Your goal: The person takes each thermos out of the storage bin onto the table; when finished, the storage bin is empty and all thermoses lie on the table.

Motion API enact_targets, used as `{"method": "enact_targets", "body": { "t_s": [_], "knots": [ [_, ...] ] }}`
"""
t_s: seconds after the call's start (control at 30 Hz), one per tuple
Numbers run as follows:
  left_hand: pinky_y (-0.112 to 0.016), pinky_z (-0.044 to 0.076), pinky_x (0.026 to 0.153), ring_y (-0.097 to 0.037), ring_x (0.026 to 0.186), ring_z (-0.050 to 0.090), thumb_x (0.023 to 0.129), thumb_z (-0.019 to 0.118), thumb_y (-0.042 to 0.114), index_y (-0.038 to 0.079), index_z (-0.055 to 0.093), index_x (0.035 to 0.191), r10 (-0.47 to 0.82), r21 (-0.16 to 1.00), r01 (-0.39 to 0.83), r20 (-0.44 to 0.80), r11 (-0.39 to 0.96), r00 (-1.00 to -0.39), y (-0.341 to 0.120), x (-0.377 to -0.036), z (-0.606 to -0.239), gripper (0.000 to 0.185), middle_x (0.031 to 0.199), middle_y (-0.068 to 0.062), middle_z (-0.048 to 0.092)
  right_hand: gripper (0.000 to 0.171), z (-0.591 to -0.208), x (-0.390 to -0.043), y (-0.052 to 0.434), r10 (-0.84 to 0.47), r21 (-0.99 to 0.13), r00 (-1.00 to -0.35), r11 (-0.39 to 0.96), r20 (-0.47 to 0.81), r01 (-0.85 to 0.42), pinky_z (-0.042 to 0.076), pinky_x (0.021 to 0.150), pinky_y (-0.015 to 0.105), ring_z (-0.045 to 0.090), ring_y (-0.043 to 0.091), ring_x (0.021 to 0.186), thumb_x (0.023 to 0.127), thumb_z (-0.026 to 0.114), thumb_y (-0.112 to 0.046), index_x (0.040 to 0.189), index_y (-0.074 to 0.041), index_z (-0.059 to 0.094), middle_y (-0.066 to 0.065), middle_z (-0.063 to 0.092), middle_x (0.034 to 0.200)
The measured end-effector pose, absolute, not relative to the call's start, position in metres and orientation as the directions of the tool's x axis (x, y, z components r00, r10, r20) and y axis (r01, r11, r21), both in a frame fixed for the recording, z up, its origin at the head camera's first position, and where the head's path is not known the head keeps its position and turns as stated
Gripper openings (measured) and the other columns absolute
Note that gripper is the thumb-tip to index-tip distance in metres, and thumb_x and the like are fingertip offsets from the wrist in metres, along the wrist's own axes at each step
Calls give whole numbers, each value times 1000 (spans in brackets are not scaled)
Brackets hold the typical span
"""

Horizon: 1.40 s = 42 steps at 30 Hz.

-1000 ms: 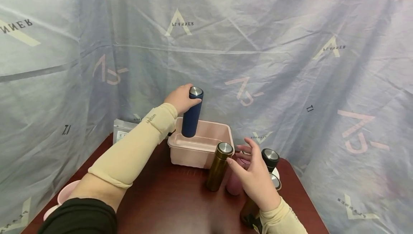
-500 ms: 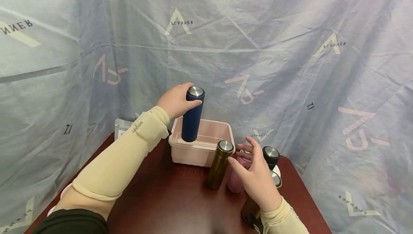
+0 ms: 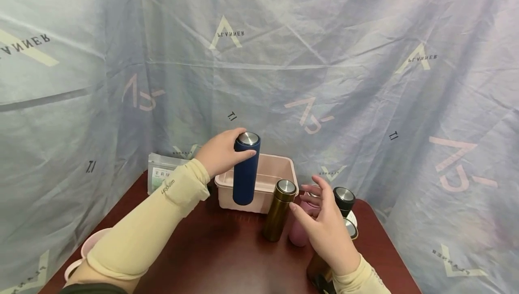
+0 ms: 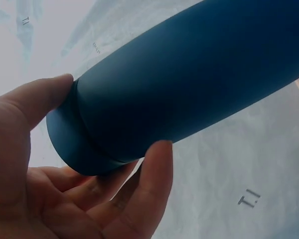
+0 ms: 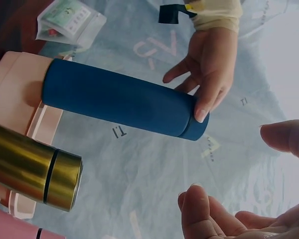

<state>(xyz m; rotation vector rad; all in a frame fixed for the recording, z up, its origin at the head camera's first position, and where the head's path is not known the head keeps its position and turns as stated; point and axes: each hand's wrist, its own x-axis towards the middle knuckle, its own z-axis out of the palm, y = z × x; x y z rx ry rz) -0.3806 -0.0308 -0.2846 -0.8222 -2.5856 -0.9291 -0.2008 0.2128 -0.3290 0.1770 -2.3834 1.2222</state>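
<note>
Your left hand (image 3: 220, 153) has the blue flask (image 3: 245, 171) by its top end, thumb and fingers curled round the cap just under the steel lid, and the left wrist view confirms that wrap. The flask hangs upright, long axis straight up and down, its base in the air at the near wall of the pink tub (image 3: 284, 167), so whether it sits over the rim or just in front of it I cannot tell. Your right hand (image 3: 324, 226) is spread, fingers loose and apart, holding nothing, hovering low over the cluster on the right side of the surface (image 3: 227, 262). It is closest to the pink flask (image 3: 299, 233), right behind its fingers, with the gold flask (image 3: 279, 210) standing just to the left of your thumb and the black flask (image 3: 342, 200) just beyond your fingertips. So the blue flask lies up and to the left of that open hand, well apart from it, and the left hand alone carries it. A packet (image 3: 162, 176) lies behind your left forearm.
</note>
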Motion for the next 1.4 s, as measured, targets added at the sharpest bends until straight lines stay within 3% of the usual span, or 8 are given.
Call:
{"method": "enact_targets", "body": {
  "t_s": [0.33,0.63,0.83,1.07,1.4],
  "knots": [
    [-43,49,92,-20,112,61,90,68,55,16,49,147,430,496,589,405,638,-807,-29,-367,-306,72,131,-2,60,76,-330,-202,210,81,-734,-898,610,433,-299,50,91,37,60,19,117,91,75,-31,151,-16,29,4,55,135],
    [-43,52,87,-21,104,66,89,69,54,20,50,146,441,518,597,403,612,-802,-18,-359,-341,69,128,0,63,75,-339,-201,209,96,-750,-891,585,444,-310,51,92,40,62,23,114,90,77,-24,149,-13,32,6,57,131],
    [-40,50,93,-19,111,63,89,71,50,14,54,142,444,518,597,399,613,-802,-14,-365,-365,66,127,-2,63,74,-343,-204,208,96,-760,-897,574,431,-304,50,92,37,62,24,113,90,77,-24,148,-13,33,6,58,130],
    [-40,48,96,-21,116,60,89,71,50,14,53,143,439,513,573,368,639,-819,-9,-369,-383,67,129,-3,62,74,-346,-206,207,95,-769,-905,568,416,-294,49,94,43,62,23,114,90,77,-25,148,-12,33,7,58,130],
    [-40,50,92,-22,113,60,89,72,48,12,54,140,455,503,573,349,647,-820,-9,-375,-399,66,125,-3,63,73,-349,-209,205,89,-776,-911,561,403,-288,50,93,40,62,21,113,90,77,-25,148,-12,33,7,57,130]
  ]
}}
